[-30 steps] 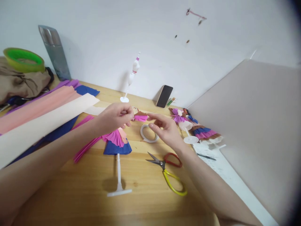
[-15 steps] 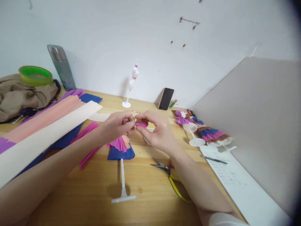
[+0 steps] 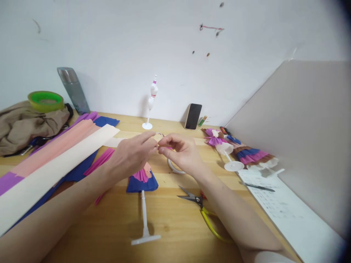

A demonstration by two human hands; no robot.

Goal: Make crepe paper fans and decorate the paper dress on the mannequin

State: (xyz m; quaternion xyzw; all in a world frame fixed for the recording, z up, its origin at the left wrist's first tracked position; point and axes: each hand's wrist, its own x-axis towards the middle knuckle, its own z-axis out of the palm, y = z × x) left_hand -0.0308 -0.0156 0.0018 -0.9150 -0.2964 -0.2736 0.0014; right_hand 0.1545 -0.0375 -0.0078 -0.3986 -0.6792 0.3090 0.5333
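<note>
My left hand (image 3: 134, 152) and my right hand (image 3: 181, 155) meet fingertip to fingertip over the table, both closed in a pinch. Between and behind the fingers a sliver of pink crepe paper (image 3: 169, 148) shows; most of it is hidden. Just below my left hand is a small doll on a white stand (image 3: 144, 215), its upper part covered by the hand. It wears a skirt of blue crepe paper (image 3: 142, 185) with pink and peach pleats above. A roll of white tape (image 3: 175, 168) lies partly behind my right hand.
Scissors with yellow handles (image 3: 197, 199) lie by my right forearm. Long crepe paper strips (image 3: 65, 160) fill the left. A bare white mannequin (image 3: 150, 100) and a phone (image 3: 193, 117) stand by the wall. Dressed dolls (image 3: 253, 156) and a pen (image 3: 259, 187) are on the right.
My left hand has turned so its back faces up, covering more of the doll's top and the pink paper. My right hand keeps its pinch. The view has shifted slightly.
</note>
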